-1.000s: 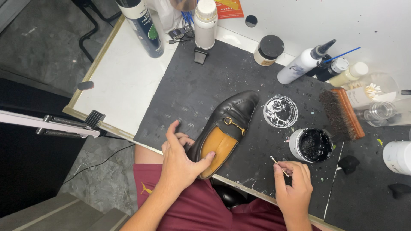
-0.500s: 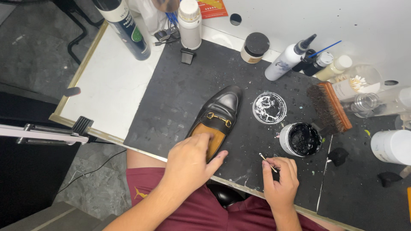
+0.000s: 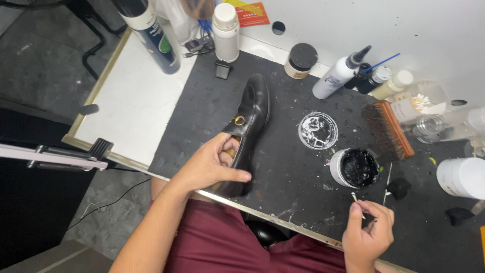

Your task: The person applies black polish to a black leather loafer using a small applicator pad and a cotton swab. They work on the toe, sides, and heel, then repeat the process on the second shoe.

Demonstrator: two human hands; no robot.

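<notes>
Now we had left hand [image 3: 212,164] fingers clamped round black loafer [image 3: 247,121], tipped on edge, toe pointing away; right hand [image 3: 369,235] pinched cotton swab [image 3: 356,201], well right of heel.

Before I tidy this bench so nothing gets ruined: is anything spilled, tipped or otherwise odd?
The shoe is tipped on its side, held by the left hand. The jar of black polish stands open, its lid beside it. Pale flecks speckle the mat. Nothing looks knocked over.
</notes>
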